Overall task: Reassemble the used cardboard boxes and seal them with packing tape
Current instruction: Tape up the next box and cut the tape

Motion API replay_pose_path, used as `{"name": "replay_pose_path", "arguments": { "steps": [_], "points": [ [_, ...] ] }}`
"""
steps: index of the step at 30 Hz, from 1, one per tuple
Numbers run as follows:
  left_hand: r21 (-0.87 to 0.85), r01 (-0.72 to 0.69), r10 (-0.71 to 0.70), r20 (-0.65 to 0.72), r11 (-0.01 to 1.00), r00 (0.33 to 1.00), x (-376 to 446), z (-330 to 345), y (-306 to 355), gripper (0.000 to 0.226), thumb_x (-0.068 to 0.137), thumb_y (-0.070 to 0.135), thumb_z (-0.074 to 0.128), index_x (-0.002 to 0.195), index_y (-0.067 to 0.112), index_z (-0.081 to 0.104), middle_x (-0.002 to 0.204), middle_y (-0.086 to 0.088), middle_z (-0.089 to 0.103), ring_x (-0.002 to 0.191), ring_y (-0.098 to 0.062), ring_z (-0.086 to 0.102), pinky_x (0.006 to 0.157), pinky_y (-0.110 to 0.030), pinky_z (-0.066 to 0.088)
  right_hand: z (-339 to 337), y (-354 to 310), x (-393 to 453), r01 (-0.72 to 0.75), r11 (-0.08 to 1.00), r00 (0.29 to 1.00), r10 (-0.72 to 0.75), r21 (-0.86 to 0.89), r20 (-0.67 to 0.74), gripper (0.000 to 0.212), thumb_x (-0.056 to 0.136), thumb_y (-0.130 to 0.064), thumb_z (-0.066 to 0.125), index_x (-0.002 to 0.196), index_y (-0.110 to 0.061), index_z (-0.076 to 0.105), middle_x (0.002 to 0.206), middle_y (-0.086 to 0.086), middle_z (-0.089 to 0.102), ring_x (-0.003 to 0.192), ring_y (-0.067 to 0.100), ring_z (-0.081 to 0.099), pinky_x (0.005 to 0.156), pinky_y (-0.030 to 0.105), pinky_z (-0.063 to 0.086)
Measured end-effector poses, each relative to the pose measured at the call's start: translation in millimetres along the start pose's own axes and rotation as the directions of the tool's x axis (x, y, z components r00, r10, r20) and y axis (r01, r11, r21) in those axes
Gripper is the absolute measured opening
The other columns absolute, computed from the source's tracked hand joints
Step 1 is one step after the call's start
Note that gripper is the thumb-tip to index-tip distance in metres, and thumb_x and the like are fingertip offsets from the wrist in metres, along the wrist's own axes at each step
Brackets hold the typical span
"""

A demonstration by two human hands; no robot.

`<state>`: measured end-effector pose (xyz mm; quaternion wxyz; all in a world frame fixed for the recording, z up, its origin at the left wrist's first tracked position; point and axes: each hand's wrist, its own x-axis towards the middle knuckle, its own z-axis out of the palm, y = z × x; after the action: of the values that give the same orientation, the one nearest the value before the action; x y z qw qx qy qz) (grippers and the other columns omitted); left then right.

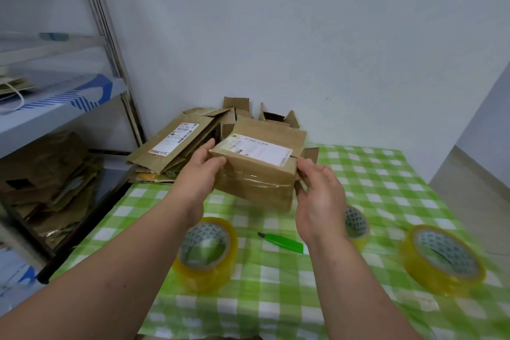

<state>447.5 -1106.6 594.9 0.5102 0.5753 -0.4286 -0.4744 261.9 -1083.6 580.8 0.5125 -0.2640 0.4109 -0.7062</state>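
Tape rolls lie nearest us on the desk. Our left hand and right hand grip one taped box at frame centre; flattened boxes upper left remain unassembled.

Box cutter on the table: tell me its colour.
Bright green box cutter, with a dark tip, seen best in the head view.

arms: two, bare to the frame edge | sleeves: none visible | left grip: ungloved | right grip: ungloved
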Motion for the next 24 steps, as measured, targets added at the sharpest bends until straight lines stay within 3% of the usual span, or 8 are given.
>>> {"name": "replay_pose_path", "arguments": {
  "steps": [3, 6, 8, 12, 15, 18, 22, 24],
  "points": [
    [0.018, -0.021, 0.021, -0.025, 1.000, 0.999, -7, 2, 3, 0.028, 0.093, 0.056, 0.056, 0.114, 0.039, 0.062, 0.121, 0.009, 0.059, 0.116, -0.019, 0.055, 0.104, -0.045, 0.044, -4, 3, 0, 0.025, 0.995, 0.999, -0.030, -0.095, -0.044, 0.015, 0.092, -0.014, 0.066, 0.103, -0.021, 0.057, 0.103, 0.004, 0.066, 0.097, 0.021, 0.063, 0.089, 0.038, 0.053],
    [0.024, -0.094, 0.096, -0.094, 0.995, 0.991, -8, 6, 4, 0.011, 0.095, 0.043, 0.059, 0.097, 0.034, 0.063, 0.110, 0.013, 0.063, 0.112, -0.019, 0.058, 0.099, -0.042, 0.046, -6, 9, -2, -0.040, 0.981, 0.999, 0.046, -0.189, 0.026, 0.020, 0.096, -0.011, 0.058, 0.113, -0.021, 0.063, 0.110, -0.002, 0.072, 0.104, 0.016, 0.067, 0.099, 0.040, 0.051],
    [0.055, -0.111, 0.116, -0.097, 0.992, 0.988, -8, 8, 5, 0.005, 0.098, 0.032, 0.058, 0.102, 0.033, 0.062, 0.116, 0.009, 0.065, 0.112, -0.019, 0.059, 0.096, -0.038, 0.046, -6, 13, -6, -0.050, 0.973, 0.995, 0.069, -0.227, 0.077, 0.029, 0.099, -0.008, 0.052, 0.120, -0.020, 0.067, 0.111, -0.009, 0.074, 0.105, 0.010, 0.068, 0.101, 0.036, 0.050],
    [0.135, -0.142, 0.141, 0.013, 0.981, 0.990, -13, 12, 2, 0.046, 0.103, 0.018, 0.049, 0.145, 0.037, 0.044, 0.134, 0.018, 0.050, 0.118, -0.006, 0.048, 0.100, -0.026, 0.035, -6, 8, -5, -0.028, 0.977, 0.993, 0.051, -0.211, 0.105, 0.044, 0.099, 0.000, 0.048, 0.137, -0.021, 0.057, 0.117, -0.010, 0.072, 0.108, 0.005, 0.066, 0.097, 0.029, 0.050],
    [0.198, -0.191, 0.187, 0.042, 0.961, 0.981, -13, 13, 4, 0.049, 0.103, 0.019, 0.048, 0.148, 0.039, 0.040, 0.132, 0.019, 0.050, 0.118, -0.005, 0.045, 0.096, -0.024, 0.033, -4, 2, -4, -0.006, 0.983, 0.993, 0.028, -0.185, 0.119, 0.044, 0.100, -0.001, 0.047, 0.138, -0.022, 0.056, 0.116, -0.013, 0.071, 0.106, 0.000, 0.066, 0.089, 0.022, 0.047],
    [0.234, -0.207, 0.199, 0.056, 0.950, 0.978, -4, 12, 10, 0.044, 0.101, 0.021, 0.054, 0.143, 0.033, 0.048, 0.127, 0.018, 0.060, 0.115, -0.007, 0.055, 0.099, -0.028, 0.042, -5, 0, -4, 0.007, 0.990, 0.995, 0.008, -0.144, 0.100, 0.042, 0.098, -0.004, 0.052, 0.136, -0.021, 0.057, 0.116, -0.011, 0.071, 0.104, 0.002, 0.067, 0.090, 0.024, 0.049],
    [0.052, -0.074, 0.072, 0.038, 0.996, 0.997, 10, 13, 4, 0.026, 0.101, 0.011, 0.053, 0.125, 0.018, 0.056, 0.117, 0.003, 0.069, 0.096, -0.013, 0.065, 0.094, -0.038, 0.054, -4, -13, 8, 0.034, 0.988, 0.995, -0.020, -0.152, 0.093, 0.022, 0.095, -0.012, 0.061, 0.114, -0.023, 0.064, 0.101, -0.016, 0.073, 0.090, 0.003, 0.068, 0.080, 0.025, 0.050],
    [-0.033, -0.032, 0.033, 0.023, 0.999, 0.999, 18, 14, 2, 0.025, 0.101, 0.006, 0.050, 0.123, 0.016, 0.056, 0.118, -0.002, 0.068, 0.101, -0.019, 0.065, 0.093, -0.040, 0.054, -6, -17, 17, 0.022, 0.991, 0.996, -0.010, -0.133, 0.089, 0.015, 0.093, -0.010, 0.063, 0.099, -0.023, 0.063, 0.099, -0.013, 0.071, 0.082, 0.002, 0.065, 0.076, 0.026, 0.045]
  ]
}}
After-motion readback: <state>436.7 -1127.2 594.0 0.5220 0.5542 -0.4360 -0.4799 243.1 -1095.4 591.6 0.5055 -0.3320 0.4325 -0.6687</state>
